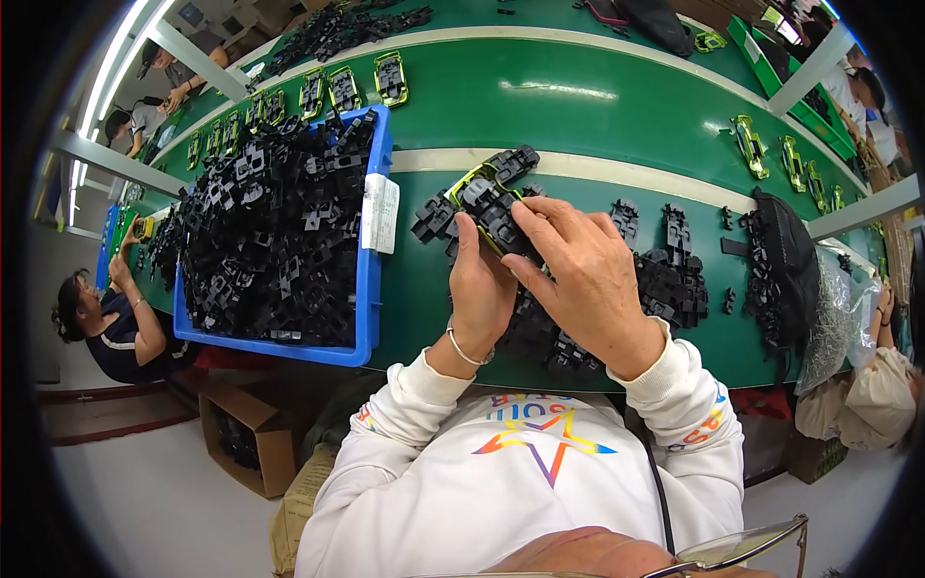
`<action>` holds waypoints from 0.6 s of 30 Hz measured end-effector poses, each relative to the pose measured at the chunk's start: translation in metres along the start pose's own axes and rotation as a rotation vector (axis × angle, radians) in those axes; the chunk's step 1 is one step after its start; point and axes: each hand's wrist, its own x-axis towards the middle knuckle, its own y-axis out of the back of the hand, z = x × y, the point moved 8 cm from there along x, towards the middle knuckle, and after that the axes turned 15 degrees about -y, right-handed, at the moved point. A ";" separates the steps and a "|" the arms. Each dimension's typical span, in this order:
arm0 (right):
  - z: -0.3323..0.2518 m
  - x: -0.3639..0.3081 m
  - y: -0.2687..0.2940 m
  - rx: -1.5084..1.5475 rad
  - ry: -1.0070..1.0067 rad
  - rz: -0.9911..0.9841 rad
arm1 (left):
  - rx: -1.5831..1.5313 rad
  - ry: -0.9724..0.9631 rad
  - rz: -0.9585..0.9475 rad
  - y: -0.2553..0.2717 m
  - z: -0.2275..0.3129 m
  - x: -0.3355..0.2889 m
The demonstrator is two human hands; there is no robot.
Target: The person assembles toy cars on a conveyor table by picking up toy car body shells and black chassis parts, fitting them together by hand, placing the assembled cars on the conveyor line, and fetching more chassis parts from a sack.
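Above the green bench, my left hand (480,297) holds a black plastic part with a yellow-green frame (488,200), like a toy car chassis. The thumb lies along its near edge, and the other fingers are hidden beneath it. On its right side, my right hand (590,275) grips the same part, with bent fingers on top and the thumb at the near edge. Whether a smaller piece is under those fingertips, I cannot tell. Black plastic parts (670,279) lie in a heap beside my right hand, and others are partly hidden under both hands.
A blue crate (376,260) full of black parts stands on my left. Several framed chassis (344,89) line the green belt (578,91) beyond the bench. A black bag (785,260) and a clear plastic bag (831,313) are at right. Another person (125,318) works at far left.
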 end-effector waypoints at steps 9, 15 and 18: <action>-0.010 -0.002 0.006 -0.151 0.038 0.079 | -0.029 0.038 0.011 0.004 -0.001 -0.003; -0.007 -0.003 -0.001 -0.144 -0.028 -0.039 | 0.035 -0.003 -0.013 0.011 -0.004 -0.004; -0.008 -0.005 -0.003 -0.215 -0.008 -0.011 | 0.067 -0.016 -0.049 0.010 -0.004 -0.004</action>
